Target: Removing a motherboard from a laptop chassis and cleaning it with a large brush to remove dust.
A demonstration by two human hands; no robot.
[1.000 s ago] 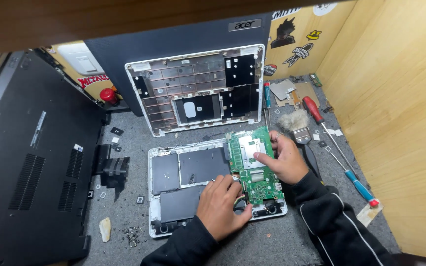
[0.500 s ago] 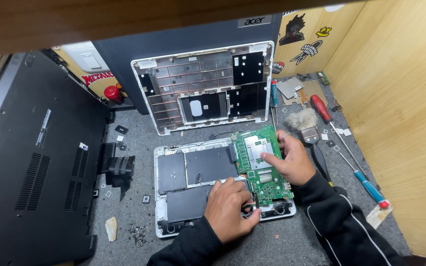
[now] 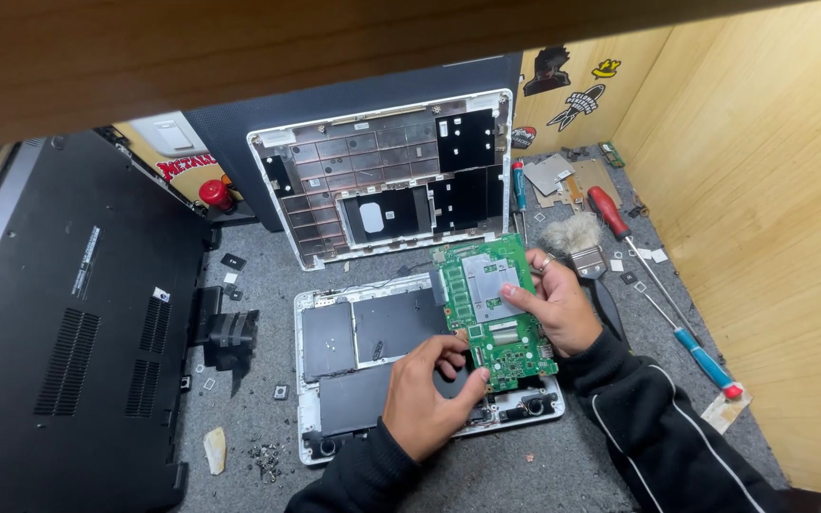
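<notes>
I hold the green board (image 3: 492,313) tilted up over the right end of the open white case (image 3: 334,418), my right hand (image 3: 555,302) pinching its right edge and my left hand (image 3: 427,389) closed on its lower left corner. The batteries (image 3: 372,347) lie in the case just left of the board. If a cable under the board is attached, lifting further could tear it, and a slip would drop the board onto the case

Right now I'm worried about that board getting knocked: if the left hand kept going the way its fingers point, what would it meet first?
The left hand points up and right, so it would probably meet the lower edge of the green circuit board that the right hand holds; depth is unclear.
</notes>
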